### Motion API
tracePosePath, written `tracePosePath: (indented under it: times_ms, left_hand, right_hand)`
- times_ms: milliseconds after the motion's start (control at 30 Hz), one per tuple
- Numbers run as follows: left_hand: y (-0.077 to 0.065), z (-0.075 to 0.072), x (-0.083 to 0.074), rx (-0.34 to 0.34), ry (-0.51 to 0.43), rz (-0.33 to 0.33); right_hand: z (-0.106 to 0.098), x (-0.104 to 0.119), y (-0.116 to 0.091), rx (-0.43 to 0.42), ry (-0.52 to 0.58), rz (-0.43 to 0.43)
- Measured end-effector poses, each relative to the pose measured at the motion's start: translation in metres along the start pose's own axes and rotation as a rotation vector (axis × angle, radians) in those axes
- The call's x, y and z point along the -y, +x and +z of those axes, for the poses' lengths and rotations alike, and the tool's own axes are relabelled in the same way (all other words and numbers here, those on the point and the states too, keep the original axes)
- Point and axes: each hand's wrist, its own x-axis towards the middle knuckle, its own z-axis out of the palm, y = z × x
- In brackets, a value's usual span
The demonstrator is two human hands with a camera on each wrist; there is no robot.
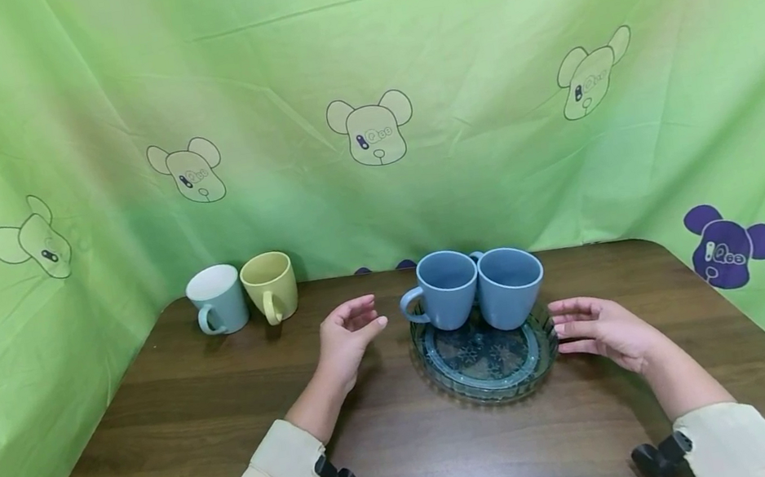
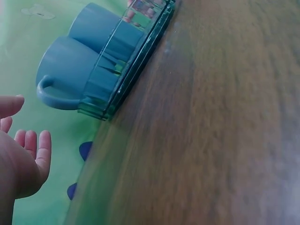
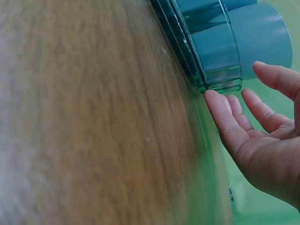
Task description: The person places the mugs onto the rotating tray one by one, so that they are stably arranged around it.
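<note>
Two blue mugs, the left mug and the right mug, stand upright side by side in the back half of a round clear glass tray. The left mug's handle juts out over the tray's left rim. My right hand is at the tray's right side, its fingertips right at the glass wall and its thumb raised. My left hand hovers left of the tray, fingers loosely bent, holding nothing and apart from the mug handle.
At the back left of the wooden table stand a light blue mug and a yellow mug, side by side. A green printed cloth hangs behind the table and along its sides.
</note>
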Motion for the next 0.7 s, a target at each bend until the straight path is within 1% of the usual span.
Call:
tracePosePath:
  times_ms: [200, 300, 433, 700]
  left_hand:
    - [-0.006, -0.010, -0.007, 0.003, 0.017, 0.007]
    - [-0.007, -0.015, -0.011, 0.006, 0.023, 0.028]
    - [-0.009, -0.022, -0.015, 0.002, 0.005, 0.057]
    - [-0.014, -0.036, -0.016, -0.015, -0.012, 0.053]
  right_hand:
    - [0.000, -0.001, 0.002, 0.004, -0.054, -0.010]
    - [0.001, 0.000, 0.004, 0.001, -0.089, -0.017]
    - [0.004, 0.002, 0.008, -0.013, -0.139, -0.019]
    - [0.005, 0.001, 0.013, -0.031, -0.181, -0.010]
